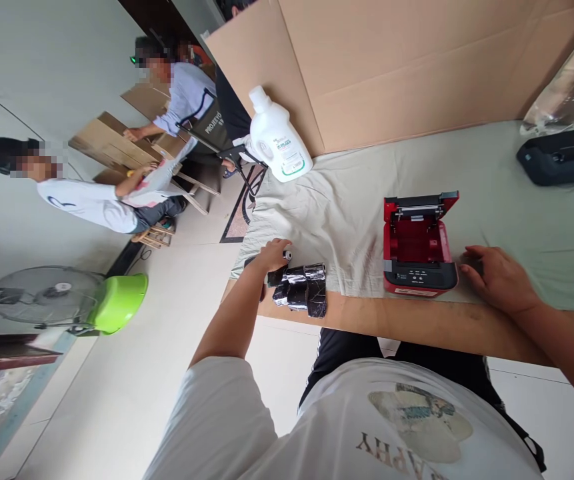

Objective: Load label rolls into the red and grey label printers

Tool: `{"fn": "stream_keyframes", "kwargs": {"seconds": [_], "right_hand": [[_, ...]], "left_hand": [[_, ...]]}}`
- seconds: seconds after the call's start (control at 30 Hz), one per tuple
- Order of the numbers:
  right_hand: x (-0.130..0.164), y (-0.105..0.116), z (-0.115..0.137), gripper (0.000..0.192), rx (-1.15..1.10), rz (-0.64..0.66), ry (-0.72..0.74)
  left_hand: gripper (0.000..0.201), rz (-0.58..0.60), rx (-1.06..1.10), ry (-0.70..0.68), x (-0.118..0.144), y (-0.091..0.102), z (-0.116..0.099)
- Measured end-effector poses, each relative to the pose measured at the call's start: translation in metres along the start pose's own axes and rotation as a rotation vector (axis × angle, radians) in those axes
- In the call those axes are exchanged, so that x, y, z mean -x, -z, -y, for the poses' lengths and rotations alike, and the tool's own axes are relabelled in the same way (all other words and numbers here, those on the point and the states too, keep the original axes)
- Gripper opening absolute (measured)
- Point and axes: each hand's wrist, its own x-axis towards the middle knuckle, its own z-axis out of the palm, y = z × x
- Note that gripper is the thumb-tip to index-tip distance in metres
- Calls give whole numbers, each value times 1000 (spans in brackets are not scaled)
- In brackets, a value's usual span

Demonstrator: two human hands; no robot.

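A red and black label printer [418, 244] sits on the pale cloth [517, 213] near the table's front edge, its lid open. My right hand [497, 277] rests flat on the cloth just right of the printer, fingers apart, holding nothing. My left hand [273, 254] is at the table's left end, closed around a small roll [287, 255] whose white tip sticks out. Right beside it lies a pack of rolls in shiny black wrap [303, 288], on the bare wooden edge.
A white detergent bottle [277, 138] lies at the cloth's far left. A black pouch [559, 156] and a clear plastic bag [567, 80] are at the far right. Cardboard sheets [397, 60] stand behind. Two other people sit at the left near a fan [41, 295] and green basin [119, 301].
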Motion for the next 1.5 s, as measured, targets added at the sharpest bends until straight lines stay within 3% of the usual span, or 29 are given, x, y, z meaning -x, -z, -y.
{"fn": "stream_keyframes", "kwargs": {"seconds": [0.07,0.23,0.33,0.43,0.53,0.7,0.8,0.97,1.07,1.17,1.4,1.5], "right_hand": [[0,0,1,51,3,-6,1],[0,1,1,49,-21,-4,-12],[0,1,2,47,-24,-2,-14],[0,1,3,45,-31,-9,-9],[0,0,4,45,-61,-31,-5],[-1,-2,3,43,-96,-43,-22],[-1,-2,3,43,-95,-48,-28],[-1,0,5,40,-120,-51,-36],[-2,1,6,39,-137,-57,-36],[-2,2,7,39,-145,-51,-44],[-2,1,7,38,-148,-42,-63],[-2,2,8,37,-143,-43,-46]], "left_hand": [[57,-36,31,-79,9,5,-17],[40,135,-12,-329,26,-4,-72],[38,144,-34,-398,31,-11,-94],[40,224,224,-488,40,-3,-110],[46,297,527,-679,51,14,-131],[32,171,701,-955,47,30,-194],[32,133,595,-968,33,25,-234],[33,47,65,-725,20,14,-278],[33,36,-103,-661,17,9,-291],[34,34,-126,-617,12,3,-296],[22,-101,-9,-642,2,-8,-291],[14,-224,146,-738,12,-11,-281]]}}
